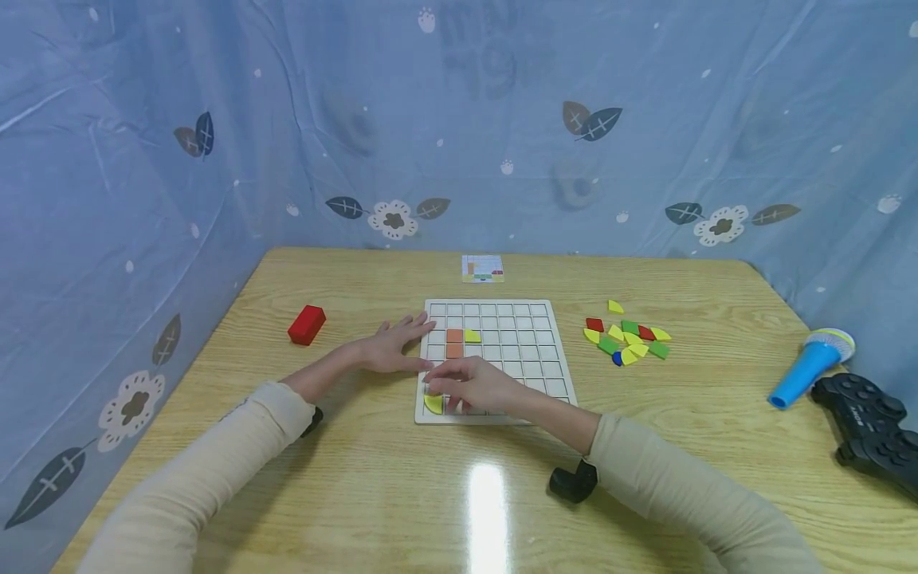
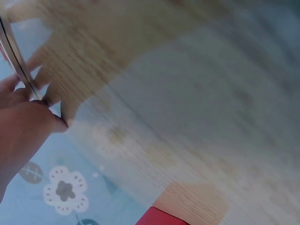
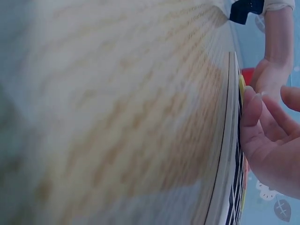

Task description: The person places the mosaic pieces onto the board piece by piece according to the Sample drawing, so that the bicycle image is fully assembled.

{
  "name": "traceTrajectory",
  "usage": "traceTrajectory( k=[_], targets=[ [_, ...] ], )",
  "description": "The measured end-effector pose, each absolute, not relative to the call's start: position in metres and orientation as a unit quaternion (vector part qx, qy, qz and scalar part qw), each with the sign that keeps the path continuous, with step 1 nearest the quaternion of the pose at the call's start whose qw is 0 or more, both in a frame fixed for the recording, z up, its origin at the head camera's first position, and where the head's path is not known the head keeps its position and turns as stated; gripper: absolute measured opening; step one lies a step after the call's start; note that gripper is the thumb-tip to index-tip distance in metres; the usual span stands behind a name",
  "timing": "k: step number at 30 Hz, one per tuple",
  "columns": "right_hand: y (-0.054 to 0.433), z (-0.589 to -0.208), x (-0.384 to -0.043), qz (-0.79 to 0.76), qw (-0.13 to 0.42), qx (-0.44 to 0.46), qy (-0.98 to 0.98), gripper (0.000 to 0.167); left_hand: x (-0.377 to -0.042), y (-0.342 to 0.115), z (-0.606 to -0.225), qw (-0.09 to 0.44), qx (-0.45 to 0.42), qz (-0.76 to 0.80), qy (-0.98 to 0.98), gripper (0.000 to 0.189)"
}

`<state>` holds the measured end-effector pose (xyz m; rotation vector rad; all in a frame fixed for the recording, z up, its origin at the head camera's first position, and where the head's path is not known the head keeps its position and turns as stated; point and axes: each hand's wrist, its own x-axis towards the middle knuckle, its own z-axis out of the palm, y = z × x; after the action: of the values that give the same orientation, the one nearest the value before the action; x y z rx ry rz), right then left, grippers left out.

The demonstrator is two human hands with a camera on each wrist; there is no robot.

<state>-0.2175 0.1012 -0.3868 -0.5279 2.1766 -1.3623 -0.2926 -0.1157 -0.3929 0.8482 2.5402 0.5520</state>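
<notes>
A white gridded board (image 1: pixel 527 335) lies on the table. My left hand (image 1: pixel 393 348) rests at its left edge with fingers spread, and in the left wrist view the same hand (image 2: pixel 28 119) is against the board's side. Over the board's near left part is my right hand (image 1: pixel 476 384), its fingers loosely bent beside a yellow quarter-round tile (image 1: pixel 433 404) in the near left corner. The right wrist view shows the thumb apart from the fingers of that hand (image 3: pixel 269 145), with nothing visible between them. Orange square tiles (image 1: pixel 455 336) and a yellow tile (image 1: pixel 472 336) sit farther up the grid.
Several loose yellow, green, red and blue tiles (image 1: pixel 631 336) lie right of the board. Behind it is a small pattern card (image 1: pixel 483 269). A red block (image 1: pixel 307 325) stands left. At far right are a blue toy microphone (image 1: pixel 810 368) and a black game controller (image 1: pixel 864 426).
</notes>
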Motion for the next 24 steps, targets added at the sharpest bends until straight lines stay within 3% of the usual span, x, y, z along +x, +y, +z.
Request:
traceTrajectory(
  k=[9, 16, 24],
  targets=[
    [0.102, -0.385, -0.217, -0.498, 0.255, -0.201, 0.804, 0.029, -0.291, -0.116, -0.392, 0.203, 0.306, 0.206, 0.907, 0.081],
    [0.106, -0.382, -0.214, -0.548, 0.352, -0.205, 0.731, 0.039, -0.292, -0.117, -0.392, 0.2, 0.315, 0.208, 0.904, 0.081],
    [0.115, -0.379, -0.212, -0.573, 0.377, -0.185, 0.704, 0.048, -0.291, -0.117, -0.392, 0.202, 0.31, 0.206, 0.906, 0.081]
  ],
)
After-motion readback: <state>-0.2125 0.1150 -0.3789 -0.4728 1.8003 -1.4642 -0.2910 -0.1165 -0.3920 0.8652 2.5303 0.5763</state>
